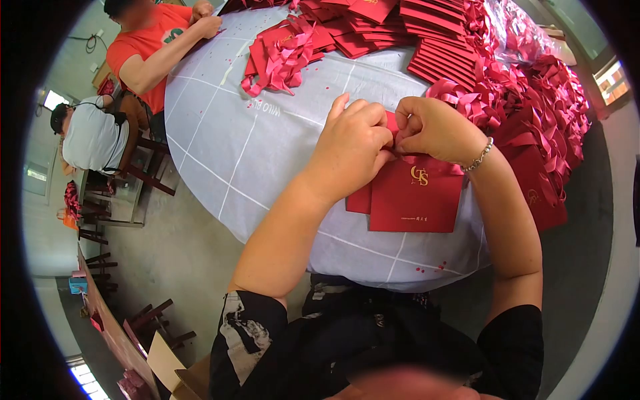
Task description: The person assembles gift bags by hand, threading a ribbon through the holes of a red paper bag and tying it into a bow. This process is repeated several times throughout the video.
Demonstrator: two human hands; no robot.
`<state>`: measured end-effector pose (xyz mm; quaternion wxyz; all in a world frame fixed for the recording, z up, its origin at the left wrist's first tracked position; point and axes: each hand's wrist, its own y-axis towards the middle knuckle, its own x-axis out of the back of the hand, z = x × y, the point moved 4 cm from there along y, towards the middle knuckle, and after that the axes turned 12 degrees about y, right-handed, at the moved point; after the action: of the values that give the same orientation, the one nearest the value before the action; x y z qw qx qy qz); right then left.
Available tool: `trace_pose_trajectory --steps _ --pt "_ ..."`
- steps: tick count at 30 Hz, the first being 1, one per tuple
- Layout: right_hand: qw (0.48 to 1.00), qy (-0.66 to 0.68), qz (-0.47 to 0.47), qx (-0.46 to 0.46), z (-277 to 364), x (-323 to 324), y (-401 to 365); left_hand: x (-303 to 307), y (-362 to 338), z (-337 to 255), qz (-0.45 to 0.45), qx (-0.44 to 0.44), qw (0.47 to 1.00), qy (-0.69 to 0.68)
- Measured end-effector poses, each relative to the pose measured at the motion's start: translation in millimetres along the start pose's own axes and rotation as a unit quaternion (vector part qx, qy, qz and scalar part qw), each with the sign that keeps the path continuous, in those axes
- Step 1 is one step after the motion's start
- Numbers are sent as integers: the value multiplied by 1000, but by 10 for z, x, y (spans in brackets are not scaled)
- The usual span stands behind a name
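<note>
A red bag with gold lettering (416, 203) lies flat on the table with its top edge toward my hands. Part of another red piece shows under its left side. My left hand (357, 143) is closed at the bag's top edge, fingertips pinched near a red ribbon. Against it, my right hand (433, 130), with a chain bracelet at the wrist, pinches at the same spot with curled fingers. What exactly lies between the fingertips is too small and hidden to tell. A red ribbon (437, 165) runs along the bag's top beneath my right hand.
The round table has a grey checked cloth (267, 160). Red bags (443, 60) are stacked at the back, with a ribbon heap (533, 100) at the right. Ribboned bags (283, 57) lie back left. A person in orange (150, 50) works there; another person in white (97, 137) sits behind.
</note>
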<state>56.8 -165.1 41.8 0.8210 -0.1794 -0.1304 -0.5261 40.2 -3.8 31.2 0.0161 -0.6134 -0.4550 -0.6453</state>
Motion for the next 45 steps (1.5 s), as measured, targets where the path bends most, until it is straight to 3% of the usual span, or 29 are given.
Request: trace_pose_trajectory --steps 2,4,6,7,10,11,13,15,21,23,25,27,31,35,37,38,40,41,43,44,45 --pt "1000 24 -6 17 -137 -52 13 -43 -1 51 12 3 1000 -25" --pt "989 94 -87 72 -171 -55 5 -71 8 65 25 -16 993 -117" --pt "982 35 -175 59 -118 72 19 -81 -5 38 51 -23 989 -138" --pt "956 34 -265 119 -158 195 81 -98 -6 21 77 -29 984 -161" --pt "907 123 -347 205 -77 299 28 -67 -8 97 69 -7 986 -151" --pt "907 124 -346 205 -67 285 -41 -49 -6 125 69 -6 986 -151" --pt "926 -91 -240 278 65 106 -210 -26 -12 190 87 19 987 -137" --pt "981 -120 -101 117 64 -142 -427 -22 -35 257 119 48 980 -149" --pt "967 -144 -135 159 -151 -150 -830 -25 -100 413 206 109 956 -179" --pt "984 -102 -132 64 -230 -90 -957 -22 -81 390 209 115 954 -181" --pt "976 -99 -163 102 -291 -84 -1088 -38 -93 377 222 126 950 -178" --pt "956 -218 -178 80 -279 -49 -1230 -8 -89 379 233 133 951 -150" --pt "980 -96 -165 58 -201 113 -1528 14 -125 425 224 148 959 -94" --pt "976 12 -213 47 -291 245 -1781 28 -118 408 230 149 954 -118" --pt "955 141 -256 52 -348 272 -1844 81 -61 386 217 261 940 -36" --pt "952 141 -260 74 -345 238 -1844 47 -53 368 218 261 940 -35" --pt "956 62 -228 173 -285 176 -1775 92 28 259 39 134 990 -21" --pt "961 61 -214 166 -262 133 -1755 46 33 225 40 134 990 -21" --pt "969 65 -176 162 -223 61 -1685 -50 56 106 37 88 977 -190" --pt "970 58 -159 173 -226 44 -1650 -108 34 68 99 94 966 -221" --pt "971 58 -159 171 -236 35 -1617 -111 27 56 99 95 965 -223"
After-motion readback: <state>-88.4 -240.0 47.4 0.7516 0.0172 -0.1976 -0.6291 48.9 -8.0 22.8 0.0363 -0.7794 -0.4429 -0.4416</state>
